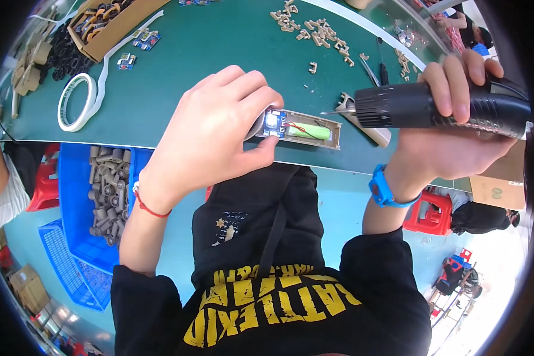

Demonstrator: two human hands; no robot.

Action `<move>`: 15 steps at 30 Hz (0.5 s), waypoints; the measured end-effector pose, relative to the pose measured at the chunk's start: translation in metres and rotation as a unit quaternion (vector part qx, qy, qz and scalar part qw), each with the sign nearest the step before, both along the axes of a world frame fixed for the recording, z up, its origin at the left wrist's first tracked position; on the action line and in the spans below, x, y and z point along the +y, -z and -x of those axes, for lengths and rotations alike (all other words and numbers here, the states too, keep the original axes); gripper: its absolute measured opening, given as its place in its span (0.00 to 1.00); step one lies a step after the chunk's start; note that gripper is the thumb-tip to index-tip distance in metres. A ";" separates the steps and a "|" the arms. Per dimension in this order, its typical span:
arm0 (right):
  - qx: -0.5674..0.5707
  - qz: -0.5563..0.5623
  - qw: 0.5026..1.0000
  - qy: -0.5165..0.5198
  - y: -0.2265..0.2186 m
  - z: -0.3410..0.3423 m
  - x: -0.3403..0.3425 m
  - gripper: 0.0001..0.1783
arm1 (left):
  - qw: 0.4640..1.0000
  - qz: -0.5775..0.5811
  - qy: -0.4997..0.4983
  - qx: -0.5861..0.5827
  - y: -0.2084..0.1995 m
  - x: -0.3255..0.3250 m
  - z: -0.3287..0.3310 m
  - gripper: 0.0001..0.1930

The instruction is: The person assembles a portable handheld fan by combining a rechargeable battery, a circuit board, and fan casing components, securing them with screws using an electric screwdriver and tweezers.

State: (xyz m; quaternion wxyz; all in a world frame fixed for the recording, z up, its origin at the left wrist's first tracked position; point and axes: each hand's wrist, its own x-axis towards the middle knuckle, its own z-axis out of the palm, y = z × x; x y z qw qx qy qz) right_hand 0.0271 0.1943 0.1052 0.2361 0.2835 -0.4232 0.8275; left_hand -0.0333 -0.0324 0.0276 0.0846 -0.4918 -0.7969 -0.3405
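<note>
My left hand (225, 127) is closed around the left end of a small beige plastic housing (336, 137) near the table's front edge. Inside it lie a green cylindrical battery (311, 131) and a blue circuit board (273, 123) with red and black wires. My thumb and forefinger press at the board's end. My right hand (457, 118) grips a black electric screwdriver (409, 105) held level, its bit pointing left toward the housing but apart from it. Beneath the screwdriver's tip rests another beige housing part (371, 129) on the table.
On the green table (207, 35) lie a roll of white tape (67, 110), loose circuit boards (146, 39), small beige clips (323, 32) and a black-handled tool (383, 71). A cardboard box (95, 44) stands back left. Below the edge, a blue bin (77, 207) holds grey-beige parts. Other people sit nearby.
</note>
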 end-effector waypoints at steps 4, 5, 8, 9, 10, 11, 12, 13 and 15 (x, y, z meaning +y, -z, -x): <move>-0.006 0.023 1.000 -0.007 0.013 -0.009 0.043 0.29 | 0.999 0.034 0.002 0.029 0.000 0.000 0.002 0.16; -0.003 0.033 0.999 -0.011 0.017 -0.011 0.052 0.32 | 0.998 0.045 -0.001 0.042 0.001 0.000 0.002 0.16; -0.012 0.055 0.998 0.007 0.026 -0.022 0.073 0.30 | 0.996 0.071 -0.004 0.056 -0.002 0.002 0.002 0.17; -0.011 0.061 0.998 0.027 0.028 -0.026 0.078 0.30 | 0.995 0.079 -0.005 0.055 -0.004 0.003 0.001 0.17; -0.010 0.068 0.997 0.029 0.030 -0.030 0.082 0.30 | 0.995 0.086 -0.002 0.057 -0.007 0.004 0.001 0.17; -0.014 0.068 0.997 0.030 0.032 -0.032 0.084 0.29 | 0.996 0.087 0.010 0.026 -0.010 0.004 0.002 0.17; -0.018 0.068 0.997 0.032 0.034 -0.035 0.087 0.29 | 0.996 0.089 0.021 -0.005 -0.013 0.005 0.002 0.17; -0.024 0.073 0.997 0.019 0.037 -0.036 0.090 0.28 | 0.995 0.096 0.024 -0.003 -0.016 0.005 0.003 0.17; -0.030 0.094 0.995 0.001 0.038 -0.038 0.095 0.27 | 0.993 0.105 0.038 -0.044 -0.020 0.004 0.003 0.17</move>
